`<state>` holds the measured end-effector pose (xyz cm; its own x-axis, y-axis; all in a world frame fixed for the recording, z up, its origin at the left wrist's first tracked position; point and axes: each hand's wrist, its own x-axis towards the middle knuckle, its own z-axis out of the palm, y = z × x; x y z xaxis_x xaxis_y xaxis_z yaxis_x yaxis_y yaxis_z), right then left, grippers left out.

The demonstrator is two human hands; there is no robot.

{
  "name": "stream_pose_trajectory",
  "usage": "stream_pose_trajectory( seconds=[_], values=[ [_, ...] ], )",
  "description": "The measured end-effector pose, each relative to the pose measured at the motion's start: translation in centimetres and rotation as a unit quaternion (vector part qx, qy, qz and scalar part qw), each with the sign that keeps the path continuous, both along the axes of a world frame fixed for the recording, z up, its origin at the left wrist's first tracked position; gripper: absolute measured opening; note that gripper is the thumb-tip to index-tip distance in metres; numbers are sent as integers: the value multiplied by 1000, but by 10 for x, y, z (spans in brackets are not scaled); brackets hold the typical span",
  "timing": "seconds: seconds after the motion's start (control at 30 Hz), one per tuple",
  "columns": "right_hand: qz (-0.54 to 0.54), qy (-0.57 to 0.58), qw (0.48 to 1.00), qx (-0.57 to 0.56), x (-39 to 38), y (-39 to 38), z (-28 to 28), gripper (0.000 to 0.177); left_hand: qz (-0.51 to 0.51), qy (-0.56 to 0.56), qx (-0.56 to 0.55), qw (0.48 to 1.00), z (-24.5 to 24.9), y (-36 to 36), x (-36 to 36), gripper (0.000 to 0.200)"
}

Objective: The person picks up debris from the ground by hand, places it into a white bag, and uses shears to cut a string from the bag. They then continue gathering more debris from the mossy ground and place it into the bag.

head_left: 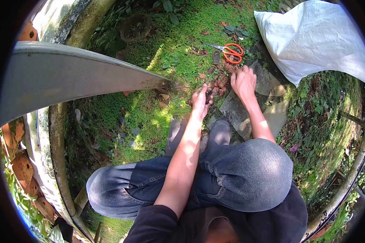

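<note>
My left hand [201,99] is turned partly palm up with its fingers curled around a dark clump [208,96] that looks like soil or plant debris. To its right, my right hand [244,82] is palm down, low over the edge of a stone slab [264,79]. Its fingers are bent and closed, and their tips are hidden, so what they pinch cannot be made out. Reddish-brown dry leaves or debris [221,82] lie between the two hands. Just beyond the right hand, scissors with orange handles [232,53] rest on the ground, blades pointing left.
A full white sack [316,40] stands at the upper right. A grey metal post [85,69] slants in from the left toward my left hand. Low green plants [178,36] cover the ground. My shoe [220,133] is on the stones below the hands.
</note>
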<state>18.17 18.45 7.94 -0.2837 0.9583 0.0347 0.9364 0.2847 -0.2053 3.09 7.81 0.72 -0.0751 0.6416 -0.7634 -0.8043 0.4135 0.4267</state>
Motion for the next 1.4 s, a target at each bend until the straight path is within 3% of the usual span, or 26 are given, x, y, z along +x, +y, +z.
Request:
stream_pose_trajectory(
  seconds=[0.07,0.1,0.13,0.23,0.33,0.47,0.73,0.87,1.0,1.23,1.33,1.4],
  values=[
    [21,154,982,-107,-1,-23,-6,21,26,-42,7,999,6,0,4,50],
    [11,209,964,-167,-7,-36,-1,20,30,-51,16,998,9,-1,5,65],
    [0,262,938,-226,-16,-48,4,20,42,-51,9,998,11,0,7,66],
    [59,206,964,-156,-28,-73,3,19,50,-58,13,997,16,1,11,67],
    [45,252,941,-223,-31,-71,-2,19,79,3,34,996,-6,1,16,31],
    [-33,316,922,-222,-33,-56,0,17,64,47,-2,997,-1,0,6,20],
    [102,165,978,-78,-63,-13,-56,23,101,150,-23,983,4,2,-26,22],
    [99,111,983,-109,-79,-12,-79,19,134,147,-15,980,2,2,-44,21],
    [60,210,968,-122,-86,-16,-69,16,169,140,-26,975,-2,-5,-52,20],
    [134,125,978,-95,-96,-12,-87,16,158,134,-44,977,3,-9,-54,19],
    [123,130,978,-111,-91,-11,-80,17,171,132,-30,976,1,-6,-53,19],
    [86,191,972,-106,-86,-13,-75,18,167,133,-21,977,0,-8,-54,19]
  ],
)
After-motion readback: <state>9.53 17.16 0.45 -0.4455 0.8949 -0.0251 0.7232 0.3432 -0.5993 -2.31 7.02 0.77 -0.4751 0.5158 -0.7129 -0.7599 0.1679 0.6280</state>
